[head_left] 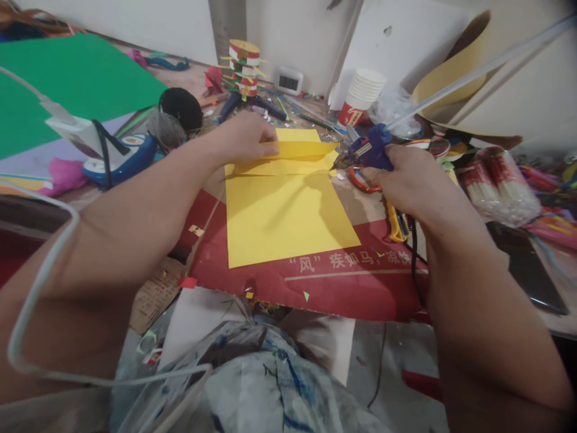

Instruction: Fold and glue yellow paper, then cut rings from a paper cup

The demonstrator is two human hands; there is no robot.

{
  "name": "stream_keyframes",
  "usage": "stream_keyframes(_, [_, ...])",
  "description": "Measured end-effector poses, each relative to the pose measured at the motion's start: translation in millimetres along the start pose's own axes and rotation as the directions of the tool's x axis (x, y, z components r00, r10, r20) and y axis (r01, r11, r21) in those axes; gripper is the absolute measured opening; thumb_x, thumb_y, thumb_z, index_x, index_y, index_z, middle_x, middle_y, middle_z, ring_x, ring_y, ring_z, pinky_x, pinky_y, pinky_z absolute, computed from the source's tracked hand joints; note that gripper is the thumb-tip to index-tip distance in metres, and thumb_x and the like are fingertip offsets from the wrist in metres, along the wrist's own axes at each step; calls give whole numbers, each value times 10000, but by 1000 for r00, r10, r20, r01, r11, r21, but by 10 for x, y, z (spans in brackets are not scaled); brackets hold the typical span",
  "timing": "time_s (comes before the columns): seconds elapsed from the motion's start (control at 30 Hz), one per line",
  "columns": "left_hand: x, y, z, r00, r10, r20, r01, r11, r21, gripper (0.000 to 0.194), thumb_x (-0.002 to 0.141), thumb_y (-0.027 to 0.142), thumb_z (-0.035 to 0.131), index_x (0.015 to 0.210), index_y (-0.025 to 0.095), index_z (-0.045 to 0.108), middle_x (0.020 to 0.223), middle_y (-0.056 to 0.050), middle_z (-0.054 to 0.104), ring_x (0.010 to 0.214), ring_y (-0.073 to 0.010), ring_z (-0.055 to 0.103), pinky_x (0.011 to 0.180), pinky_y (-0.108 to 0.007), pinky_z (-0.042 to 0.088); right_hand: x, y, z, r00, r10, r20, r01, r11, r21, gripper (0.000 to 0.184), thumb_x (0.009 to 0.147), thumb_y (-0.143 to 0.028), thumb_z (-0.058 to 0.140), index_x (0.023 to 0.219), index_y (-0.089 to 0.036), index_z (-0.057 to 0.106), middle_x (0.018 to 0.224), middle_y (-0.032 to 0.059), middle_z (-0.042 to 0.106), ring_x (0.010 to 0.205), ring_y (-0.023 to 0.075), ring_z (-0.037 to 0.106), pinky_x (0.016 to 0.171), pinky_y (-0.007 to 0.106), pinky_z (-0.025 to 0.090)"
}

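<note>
Left fingers pinching folded yellow paper, right hand gripping blue glue gun

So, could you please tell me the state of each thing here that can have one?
yellow paper: flat on the cardboard, far edge folded up
left hand: pinching the fold
right hand: gripping the glue gun
glue gun: held, nozzle at the fold's right end
paper cups: stacked, upright
green sheet: lying flat
</note>
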State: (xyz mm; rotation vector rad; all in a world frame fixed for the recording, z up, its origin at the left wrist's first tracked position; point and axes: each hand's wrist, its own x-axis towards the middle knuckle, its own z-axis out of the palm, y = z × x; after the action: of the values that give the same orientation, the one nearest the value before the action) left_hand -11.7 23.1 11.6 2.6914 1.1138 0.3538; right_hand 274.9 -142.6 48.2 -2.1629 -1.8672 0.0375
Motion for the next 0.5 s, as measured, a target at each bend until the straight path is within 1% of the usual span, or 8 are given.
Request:
stream_keyframes(0.1, [9,-28,7,1000,19,0,-19,1000,-12,371,899,434,651,1099,193,850,934,-95,792,1039,-289,706,938,-387,499,-17,-70,-40,997,70,31,-68,995,-69,66,940,-251,666,912,-201,633,1076,224,755,1007,365,713,842,417,504])
stream_keyframes(0.23, [10,-3,-9,1000,15,-8,-15,1000,19,355,896,442,647,1060,203,852,906,-91,786,979,-273,707,899,-377,499,15,-103,13,997,74,5,-74,997,-34,55,933,-240,655,951,-190,671,1068,193,751,1040,373,720,885,433,528])
stream_keyframes(0.33, [5,20,-23,1000,-15,8,15,998,58,349,902,437,633,1025,196,853,900,-97,779,927,-270,709,871,-382,502,56,-80,76,997,72,-9,-72,997,25,100,926,-241,636,990,-190,694,1017,155,737,1047,374,723,911,454,542])
stream_keyframes(0.43, [11,-19,-11,1000,-7,-7,8,1000,20,338,901,426,647,1056,211,856,901,-93,783,968,-279,718,891,-379,508,56,-54,59,998,57,-2,-57,997,44,101,916,-251,640,980,-203,701,980,129,730,1039,360,723,921,448,545])
stream_keyframes(0.5, [20,-61,6,1000,10,-20,-10,1000,-2,338,899,426,659,1085,225,856,906,-87,790,1018,-287,719,912,-374,511,33,-42,1,999,48,21,-48,999,5,97,919,-265,642,959,-196,698,1004,151,742,1024,359,721,902,439,541])
